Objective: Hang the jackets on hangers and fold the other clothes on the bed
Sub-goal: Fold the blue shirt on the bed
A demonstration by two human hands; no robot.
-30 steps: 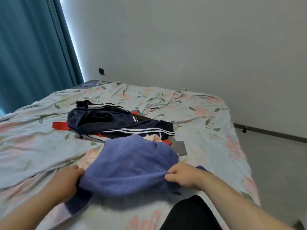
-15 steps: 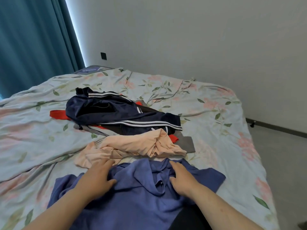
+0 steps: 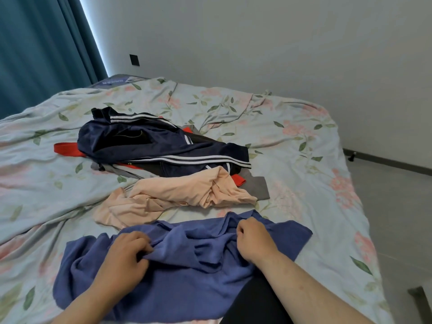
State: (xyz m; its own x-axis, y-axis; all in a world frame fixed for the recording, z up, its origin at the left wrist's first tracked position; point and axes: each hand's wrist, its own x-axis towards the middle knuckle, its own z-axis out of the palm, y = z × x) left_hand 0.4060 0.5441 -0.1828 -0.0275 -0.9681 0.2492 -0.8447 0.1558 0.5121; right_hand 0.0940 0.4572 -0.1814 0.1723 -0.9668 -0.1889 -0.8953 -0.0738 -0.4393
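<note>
A blue-purple shirt (image 3: pixel 187 272) lies spread on the near part of the bed, bunched in the middle. My left hand (image 3: pixel 124 256) pinches a fold of it with curled fingers. My right hand (image 3: pixel 253 239) grips the cloth near its collar. Just beyond lies a crumpled peach garment (image 3: pixel 177 195). Farther back a navy jacket with white stripes (image 3: pixel 145 143) lies heaped over a red piece (image 3: pixel 66 148) and a grey piece (image 3: pixel 259 188).
The bed has a floral sheet (image 3: pixel 292 141), wrinkled at the left. Teal curtains (image 3: pixel 42 47) hang at the left; a white wall stands behind. Grey floor (image 3: pixel 397 206) runs along the bed's right edge. A dark trouser leg (image 3: pixel 254 300) shows at the bottom.
A second ago both hands held the blue shirt up. It then dropped flat onto the bed under flat hands; now both hands have curled and gathered its cloth near the collar.
</note>
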